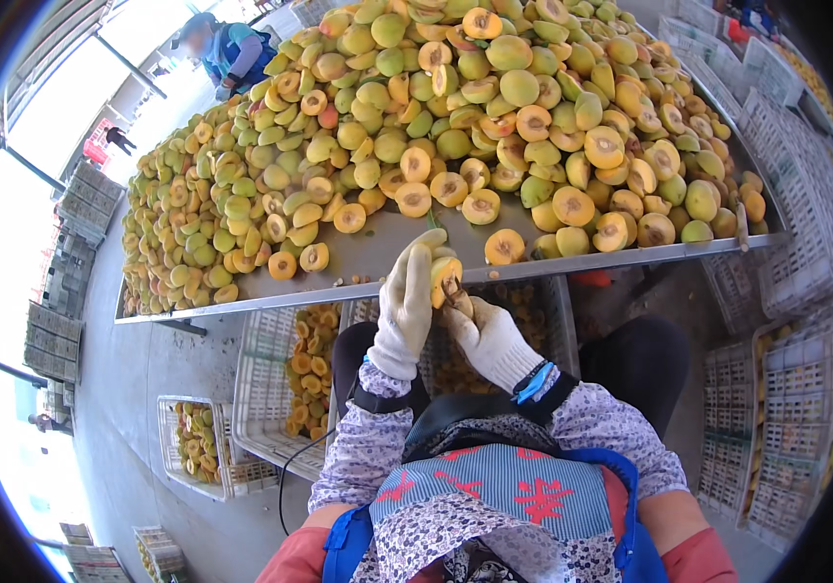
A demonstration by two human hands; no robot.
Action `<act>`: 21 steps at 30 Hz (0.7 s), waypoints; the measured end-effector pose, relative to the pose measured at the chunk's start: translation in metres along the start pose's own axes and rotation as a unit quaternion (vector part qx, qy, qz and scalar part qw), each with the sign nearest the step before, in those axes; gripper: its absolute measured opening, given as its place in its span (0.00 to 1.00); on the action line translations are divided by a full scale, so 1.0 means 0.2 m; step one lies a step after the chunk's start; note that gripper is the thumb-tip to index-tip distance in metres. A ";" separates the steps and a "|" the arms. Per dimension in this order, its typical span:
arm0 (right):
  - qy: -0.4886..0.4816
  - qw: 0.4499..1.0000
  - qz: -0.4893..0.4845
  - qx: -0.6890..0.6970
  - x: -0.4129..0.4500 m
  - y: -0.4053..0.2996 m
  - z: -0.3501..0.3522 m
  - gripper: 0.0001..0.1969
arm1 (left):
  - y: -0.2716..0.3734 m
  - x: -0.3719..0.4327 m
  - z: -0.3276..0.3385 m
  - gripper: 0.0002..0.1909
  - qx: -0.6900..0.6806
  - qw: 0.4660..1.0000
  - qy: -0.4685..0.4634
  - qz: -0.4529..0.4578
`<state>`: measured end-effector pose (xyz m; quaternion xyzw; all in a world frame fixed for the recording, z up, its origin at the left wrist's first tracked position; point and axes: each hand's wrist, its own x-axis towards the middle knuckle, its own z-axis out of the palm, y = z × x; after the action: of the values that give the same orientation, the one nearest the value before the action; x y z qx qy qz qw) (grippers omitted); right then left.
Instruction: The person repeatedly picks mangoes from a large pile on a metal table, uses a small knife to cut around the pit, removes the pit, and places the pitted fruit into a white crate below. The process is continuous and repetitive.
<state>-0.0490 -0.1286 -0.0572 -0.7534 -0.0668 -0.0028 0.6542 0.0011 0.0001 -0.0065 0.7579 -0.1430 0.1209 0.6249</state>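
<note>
In a white knit glove, my left hand (411, 291) holds a cut yellow stone fruit half (446, 280), its cut face turned to the right. My right hand (488, 331), gloved too, grips a small pitting tool with a light handle (462, 302); its dark metal tip touches the fruit's centre at the stone. Both hands are just over the near edge of a metal table (358, 290), which bears a large heap of green-yellow fruit (416, 116), many of them halved. One halved fruit (505, 246) lies near the edge, to the right of my hands.
Under the table edge stand plastic crates (263, 393) with pitted halves (312, 372). A smaller crate of fruit (198, 444) is on the floor at left. More crates (788, 423) are stacked at right. A person in blue (234, 55) is beyond the table's far left side.
</note>
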 end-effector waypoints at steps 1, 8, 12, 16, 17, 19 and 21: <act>0.009 0.999 -0.011 0.039 0.00 0.00 0.02 0.20 | -0.01 -0.03 0.04 0.25 -0.075 0.997 0.034 -0.006; -0.157 0.952 0.228 0.127 -0.03 -0.08 -0.05 0.26 | 0.01 0.07 -0.02 0.28 -0.203 0.948 -0.134 -0.205; -0.196 0.942 0.229 0.149 -0.05 -0.08 -0.06 0.26 | 0.02 0.09 -0.03 0.30 -0.129 0.951 -0.160 -0.231; -0.286 0.831 0.368 0.302 -0.02 -0.17 -0.16 0.29 | 0.02 0.06 -0.04 0.31 -0.174 0.950 -0.136 -0.221; -0.302 0.805 0.385 0.335 -0.02 -0.18 -0.17 0.30 | 0.01 0.06 -0.04 0.31 -0.204 0.947 -0.122 -0.214; -0.305 0.839 0.360 0.270 -0.02 -0.18 -0.18 0.31 | -0.01 0.07 -0.06 0.31 -0.201 0.944 -0.175 -0.193; -0.290 0.884 0.329 0.163 -0.04 -0.17 -0.17 0.31 | -0.01 0.08 -0.07 0.32 -0.132 0.947 -0.217 -0.195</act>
<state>-0.0566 -0.1585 -0.0204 -0.5823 -0.0015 0.4420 0.6823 0.0158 0.0127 -0.0006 0.6898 -0.1393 -0.1906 0.6844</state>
